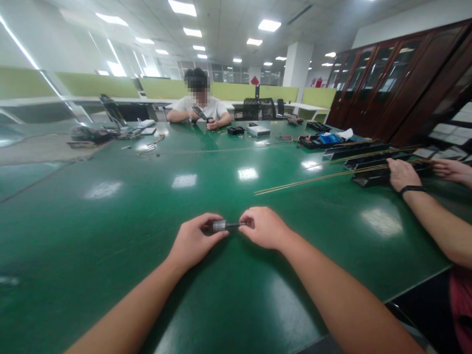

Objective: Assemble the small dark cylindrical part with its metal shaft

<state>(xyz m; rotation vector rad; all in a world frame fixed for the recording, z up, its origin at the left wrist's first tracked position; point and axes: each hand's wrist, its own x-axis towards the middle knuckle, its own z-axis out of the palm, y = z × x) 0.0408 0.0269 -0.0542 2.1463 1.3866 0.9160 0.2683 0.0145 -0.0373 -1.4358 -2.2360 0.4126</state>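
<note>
My left hand (195,238) and my right hand (263,227) meet just above the green table (121,236), near its front edge. Between them they hold a small metal cylinder with a thin dark rod (224,225) sticking out to the right. The left fingers pinch the silver cylinder end. Fingers of the right hand close around the rod's far end. Both forearms reach in from the bottom of the view.
Long thin brass rods (320,178) lie across the table to the right, reaching black trays (363,156). A co-worker's hands (403,174) rest on those trays at the right. Another person (199,105) sits at the far side among small boxes (258,130) and tools.
</note>
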